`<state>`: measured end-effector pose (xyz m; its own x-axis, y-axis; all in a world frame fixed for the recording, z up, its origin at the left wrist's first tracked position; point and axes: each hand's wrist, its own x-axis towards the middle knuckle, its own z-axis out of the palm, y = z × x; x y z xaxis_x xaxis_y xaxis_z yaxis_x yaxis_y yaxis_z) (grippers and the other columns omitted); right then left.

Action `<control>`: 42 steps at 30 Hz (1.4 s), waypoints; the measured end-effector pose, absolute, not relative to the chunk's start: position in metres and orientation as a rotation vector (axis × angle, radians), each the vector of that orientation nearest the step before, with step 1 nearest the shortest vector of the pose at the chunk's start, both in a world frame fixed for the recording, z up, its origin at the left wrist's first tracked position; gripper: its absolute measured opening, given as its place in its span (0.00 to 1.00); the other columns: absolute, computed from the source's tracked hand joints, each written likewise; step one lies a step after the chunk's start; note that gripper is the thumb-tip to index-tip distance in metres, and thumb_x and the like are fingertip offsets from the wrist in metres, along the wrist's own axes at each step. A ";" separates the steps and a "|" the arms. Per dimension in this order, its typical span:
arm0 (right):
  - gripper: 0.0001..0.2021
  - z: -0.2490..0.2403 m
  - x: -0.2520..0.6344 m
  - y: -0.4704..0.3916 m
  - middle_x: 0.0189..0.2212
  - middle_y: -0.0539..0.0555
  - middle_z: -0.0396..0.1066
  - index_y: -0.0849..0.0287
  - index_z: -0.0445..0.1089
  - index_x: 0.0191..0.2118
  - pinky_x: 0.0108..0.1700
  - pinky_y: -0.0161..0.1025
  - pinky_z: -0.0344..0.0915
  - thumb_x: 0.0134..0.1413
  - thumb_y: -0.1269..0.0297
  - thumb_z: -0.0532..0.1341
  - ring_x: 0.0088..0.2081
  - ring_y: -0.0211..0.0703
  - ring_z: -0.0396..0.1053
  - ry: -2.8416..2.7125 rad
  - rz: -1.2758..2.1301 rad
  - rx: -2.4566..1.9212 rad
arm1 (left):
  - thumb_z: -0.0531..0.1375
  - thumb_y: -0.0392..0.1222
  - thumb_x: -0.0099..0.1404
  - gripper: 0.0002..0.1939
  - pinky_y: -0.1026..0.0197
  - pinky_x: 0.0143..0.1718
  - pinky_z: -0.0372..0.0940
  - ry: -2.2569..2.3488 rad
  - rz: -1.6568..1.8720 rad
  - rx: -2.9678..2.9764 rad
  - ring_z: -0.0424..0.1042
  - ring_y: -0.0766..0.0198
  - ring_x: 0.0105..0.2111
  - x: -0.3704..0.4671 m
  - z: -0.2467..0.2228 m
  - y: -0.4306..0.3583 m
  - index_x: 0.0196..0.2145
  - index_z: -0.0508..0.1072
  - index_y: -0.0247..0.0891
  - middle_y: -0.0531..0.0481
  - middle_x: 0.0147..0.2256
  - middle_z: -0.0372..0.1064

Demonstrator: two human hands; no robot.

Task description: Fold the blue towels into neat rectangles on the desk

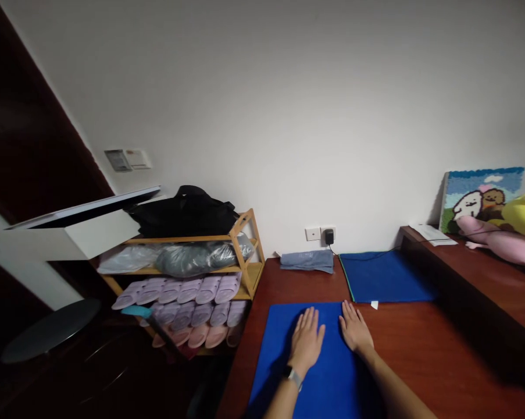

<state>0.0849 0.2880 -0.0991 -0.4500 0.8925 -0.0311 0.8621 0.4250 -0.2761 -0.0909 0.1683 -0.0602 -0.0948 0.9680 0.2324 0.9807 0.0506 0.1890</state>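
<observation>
We press our left hand (306,343) and right hand (357,330), fingers extended and holding nothing, on the flat bright-blue rectangular cloth (332,378) covering the reddish-brown wooden surface (432,349).

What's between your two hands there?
Only a bare strip of the blue cloth lies between the left hand and the right hand, in the head view.

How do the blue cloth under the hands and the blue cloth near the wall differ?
The cloth under the hands is a brighter blue; the cloth near the wall looks darker.
The cloth near the wall shows a green edge and a white tag; the cloth under the hands shows no green edge.
Both lie flat on the reddish-brown table.
</observation>
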 end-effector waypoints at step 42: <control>0.34 -0.110 0.089 0.292 0.75 0.56 0.39 0.66 0.44 0.75 0.73 0.46 0.36 0.68 0.57 0.37 0.75 0.44 0.37 -2.600 0.291 -1.574 | 0.34 0.56 0.77 0.34 0.47 0.73 0.43 -2.230 -0.439 -2.296 0.44 0.57 0.73 -0.050 -0.098 0.224 0.74 0.47 0.41 0.47 0.73 0.46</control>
